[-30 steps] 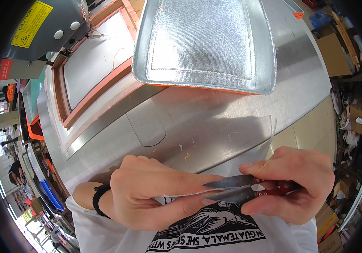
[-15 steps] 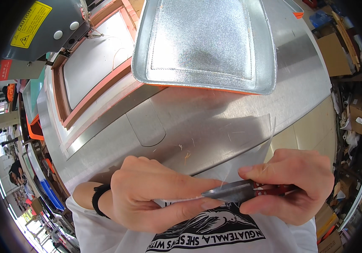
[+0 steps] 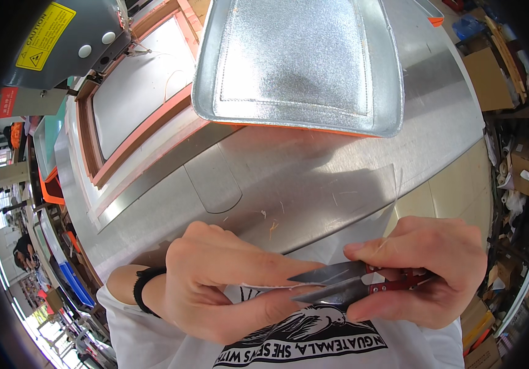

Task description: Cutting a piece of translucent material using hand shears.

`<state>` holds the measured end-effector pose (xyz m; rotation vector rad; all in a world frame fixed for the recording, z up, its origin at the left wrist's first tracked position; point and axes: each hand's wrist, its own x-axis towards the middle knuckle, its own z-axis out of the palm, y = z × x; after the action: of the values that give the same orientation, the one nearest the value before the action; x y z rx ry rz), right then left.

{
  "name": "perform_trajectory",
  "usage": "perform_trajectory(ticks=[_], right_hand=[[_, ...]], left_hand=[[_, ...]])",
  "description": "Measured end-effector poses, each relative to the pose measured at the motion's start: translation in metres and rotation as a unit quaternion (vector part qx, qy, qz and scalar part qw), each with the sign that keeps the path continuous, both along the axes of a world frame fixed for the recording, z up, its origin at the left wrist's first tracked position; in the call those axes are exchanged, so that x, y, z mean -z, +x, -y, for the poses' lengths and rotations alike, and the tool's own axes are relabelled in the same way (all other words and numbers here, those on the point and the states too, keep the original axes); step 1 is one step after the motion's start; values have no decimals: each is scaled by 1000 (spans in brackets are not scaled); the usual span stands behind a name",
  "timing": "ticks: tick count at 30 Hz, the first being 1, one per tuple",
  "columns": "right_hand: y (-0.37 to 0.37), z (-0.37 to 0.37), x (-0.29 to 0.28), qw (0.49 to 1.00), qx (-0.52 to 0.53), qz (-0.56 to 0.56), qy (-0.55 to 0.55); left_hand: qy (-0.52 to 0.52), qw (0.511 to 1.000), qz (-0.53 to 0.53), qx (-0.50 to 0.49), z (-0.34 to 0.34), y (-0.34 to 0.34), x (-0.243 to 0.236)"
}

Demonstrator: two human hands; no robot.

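My right hand [image 3: 430, 270] is wrapped round a pair of thread snips [image 3: 378, 280] with red handles, just in front of my white shirt. The blades [image 3: 332, 284] are spread apart, with their tips between the thumb and forefinger of my left hand [image 3: 227, 277]. A thin white piece [image 3: 264, 287], seen nearly edge-on, lies in that pinch and runs toward the blades; most of it is hidden by the fingers. By my right thumb a fine pale thread curls up. Behind the hands, a pale translucent sheet [image 3: 372, 234] shows at the table edge.
On the metal table [image 3: 276, 209] lie thread scraps [image 3: 273, 227]. A silver-lined tray-shaped piece with orange edging [image 3: 301, 114] stands at the back. To its left are a reddish frame [image 3: 147, 147] and a grey machine [image 3: 73, 49]. Shelves with boxes [image 3: 523, 172] line the right.
The snips' blades have spread from closed to apart, the lower blade tip dropping toward my left thumb. Both hands stay almost in place.
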<state>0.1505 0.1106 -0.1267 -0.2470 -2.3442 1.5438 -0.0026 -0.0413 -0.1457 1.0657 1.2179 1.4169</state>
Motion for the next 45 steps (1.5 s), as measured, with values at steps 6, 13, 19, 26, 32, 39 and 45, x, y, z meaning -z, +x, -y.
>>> perform_trajectory(ticks=[6, 13, 19, 26, 32, 39, 45], right_hand=[[-1, 1, 0, 1000, 5, -5, -1], [-1, 3, 3, 1000, 16, -9, 2], [0, 1, 1, 1000, 3, -8, -12], [-3, 4, 1, 1000, 0, -15, 3], [-2, 4, 5, 1000, -8, -27, 8], [-2, 2, -1, 999, 2, 10, -33], [2, 4, 3, 1000, 24, -1, -18]], left_hand=[[-4, 1000, -7, 23, -2, -1, 1], [0, 1000, -2, 15, -3, -1, -1], [-2, 999, -13, 35, -2, -1, 1], [-20, 999, -23, 38, -5, 0, -3], [-6, 1000, -8, 27, -8, 1, -4], [-43, 999, 1, 18, -5, 3, -1], [-69, 994, -66, 51, -1, -2, -9]])
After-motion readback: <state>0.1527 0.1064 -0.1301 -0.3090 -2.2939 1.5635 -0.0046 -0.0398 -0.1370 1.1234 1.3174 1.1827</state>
